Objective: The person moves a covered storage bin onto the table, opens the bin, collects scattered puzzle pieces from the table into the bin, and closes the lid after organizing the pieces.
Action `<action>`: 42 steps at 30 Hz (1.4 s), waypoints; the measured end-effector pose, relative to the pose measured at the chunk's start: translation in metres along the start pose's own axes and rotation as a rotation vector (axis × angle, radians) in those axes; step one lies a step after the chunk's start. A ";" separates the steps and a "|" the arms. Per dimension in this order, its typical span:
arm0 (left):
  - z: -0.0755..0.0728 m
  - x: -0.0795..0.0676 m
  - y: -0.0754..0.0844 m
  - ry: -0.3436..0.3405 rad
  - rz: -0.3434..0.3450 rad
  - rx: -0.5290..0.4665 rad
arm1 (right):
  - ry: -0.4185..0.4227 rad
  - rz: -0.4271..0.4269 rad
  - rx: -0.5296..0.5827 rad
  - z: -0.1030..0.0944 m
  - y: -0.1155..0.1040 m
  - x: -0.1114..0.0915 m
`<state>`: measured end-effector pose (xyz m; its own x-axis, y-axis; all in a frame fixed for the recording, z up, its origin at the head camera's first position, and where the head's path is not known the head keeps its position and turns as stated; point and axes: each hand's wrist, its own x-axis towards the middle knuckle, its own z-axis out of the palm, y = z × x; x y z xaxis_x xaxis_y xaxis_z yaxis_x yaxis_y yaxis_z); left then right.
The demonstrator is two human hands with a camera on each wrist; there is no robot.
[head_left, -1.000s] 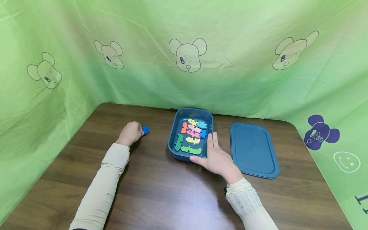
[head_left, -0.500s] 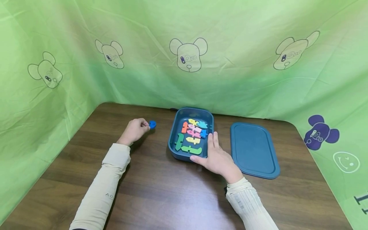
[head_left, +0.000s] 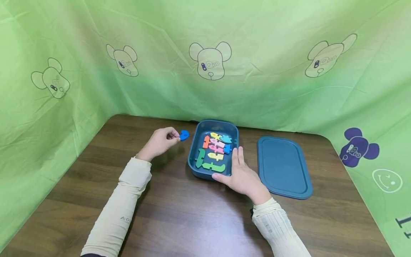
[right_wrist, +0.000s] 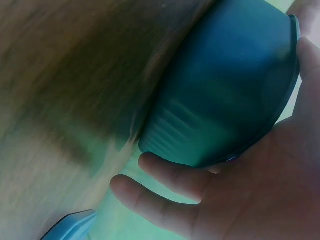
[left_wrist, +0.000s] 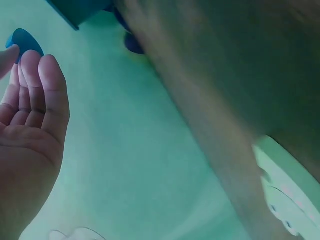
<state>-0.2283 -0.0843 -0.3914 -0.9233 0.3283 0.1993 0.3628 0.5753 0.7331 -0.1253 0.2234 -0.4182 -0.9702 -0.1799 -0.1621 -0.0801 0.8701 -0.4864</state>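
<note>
Just left of the box, my left hand point(head_left: 162, 142) pinches a small blue puzzle piece point(head_left: 184, 135) with a rounded edge between thumb and fingertips. The same blue piece point(left_wrist: 22, 42) shows at the fingertips in the left wrist view. A dark blue rectangular box point(head_left: 192, 157) stands uncovered, holding several colourful notched pieces, among them a green one point(head_left: 213, 167), an orange one point(head_left: 206, 142) and a teal one point(head_left: 226, 139). My right hand point(head_left: 243, 179) rests against the box's near right corner, fingers extended along its side and thumb at the near rim.
A flat dark blue lid point(head_left: 284, 167) lies on the wooden table point(head_left: 192, 217) to the right of the box. Behind and at both sides hangs a green curtain point(head_left: 257, 96) printed with bear faces, meeting the table's far edge.
My left hand has lifted the blue puzzle piece and carried it rightward and slightly away, close to the box's left rim. The right hand and the box have stayed in place.
</note>
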 end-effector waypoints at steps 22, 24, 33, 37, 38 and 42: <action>0.056 0.023 0.049 -0.208 0.084 0.012 | -0.007 -0.007 0.010 0.002 0.002 0.001; 0.062 0.023 0.054 -0.223 0.088 0.029 | -0.007 -0.010 0.008 0.001 0.002 0.001; 0.089 0.024 0.068 -0.267 0.132 0.210 | -0.006 -0.019 -0.010 0.000 0.002 0.000; 0.098 0.023 0.072 -0.283 0.151 0.261 | -0.007 -0.023 -0.009 0.000 0.003 0.000; 0.100 0.023 0.074 -0.291 0.150 0.266 | -0.007 -0.024 -0.008 0.000 0.003 0.000; 0.106 0.020 0.078 -0.321 0.140 0.281 | -0.008 -0.027 -0.008 0.000 0.003 -0.001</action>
<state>-0.2049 0.0466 -0.3996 -0.7931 0.6078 0.0401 0.5426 0.6751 0.4998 -0.1248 0.2257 -0.4194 -0.9659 -0.2069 -0.1560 -0.1080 0.8687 -0.4834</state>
